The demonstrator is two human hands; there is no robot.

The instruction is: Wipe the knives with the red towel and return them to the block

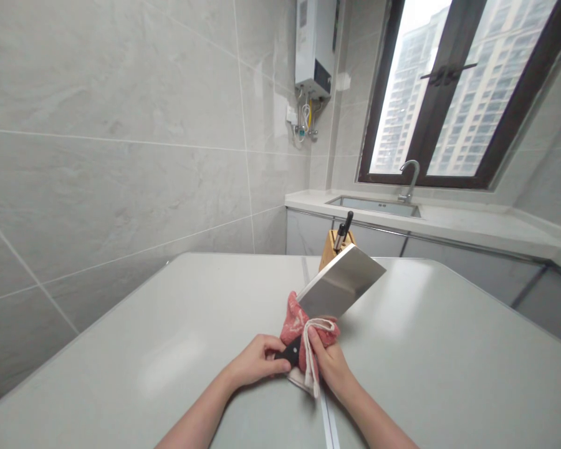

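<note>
Left hand fingers closed on black handle, right hand pinching pink cloth, cleaver blade angled up-right, away from camera.

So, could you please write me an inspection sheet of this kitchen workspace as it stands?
Surface: pale grey table, glossy, with a seam near the front edge.
Job's things: cleaver, blade raised and tilted toward the far right; pink cloth with a white cord, bunched at the blade's base.
Clutter: wooden knife block behind the cleaver, holding dark-handled knives.
Hands: left hand grips the black handle; right hand holds the cloth.
Cables: hoses and wiring under the wall water heater.
Surroundings: tiled walls, sink with faucet, window facing tower blocks.
</note>
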